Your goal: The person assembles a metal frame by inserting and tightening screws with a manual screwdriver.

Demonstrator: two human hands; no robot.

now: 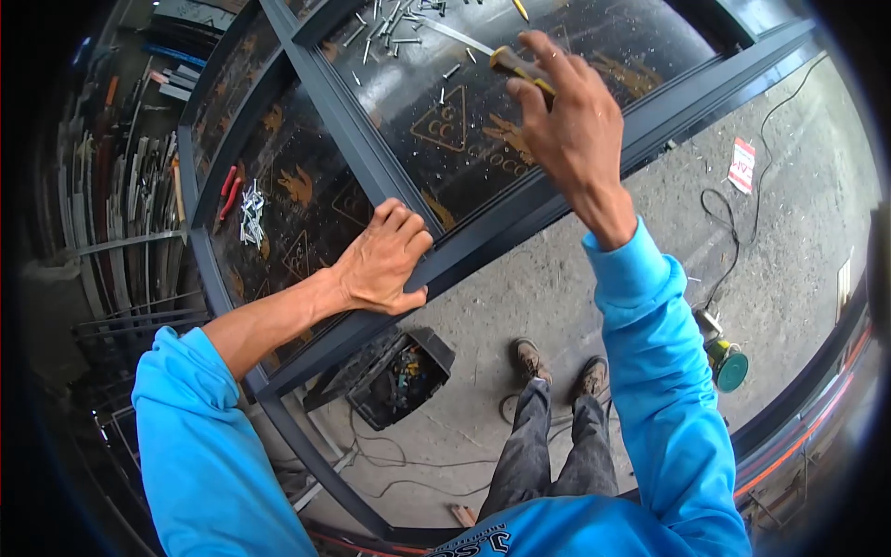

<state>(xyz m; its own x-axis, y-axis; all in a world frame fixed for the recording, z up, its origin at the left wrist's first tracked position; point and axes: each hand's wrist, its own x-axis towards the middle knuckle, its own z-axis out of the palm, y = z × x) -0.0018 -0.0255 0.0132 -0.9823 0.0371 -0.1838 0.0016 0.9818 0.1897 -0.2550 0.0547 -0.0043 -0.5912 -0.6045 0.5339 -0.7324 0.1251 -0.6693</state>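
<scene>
A screwdriver (509, 61) with a yellow and black handle lies between the thumb and fingers of my right hand (577, 121). Its shaft points up and left toward loose screws (390, 28) on the dark printed sheet (445, 186). My left hand (382, 260) is closed over the dark grey metal frame (348, 139), fingers curled at the joint of the crossbar and the near rail, thumb on the rail. Red-handled pliers (228, 193) rest on the sheet left of it, beside a pile of silver rivets or screws (251, 215).
Below the frame, a black toolbox (422, 385) stands open on the concrete floor (650, 223). A power tool with a green disc (729, 367) and its cord (733, 241) lie at right. Long metal profiles (139, 204) are racked at left. A red-and-white label (742, 165) is on the floor.
</scene>
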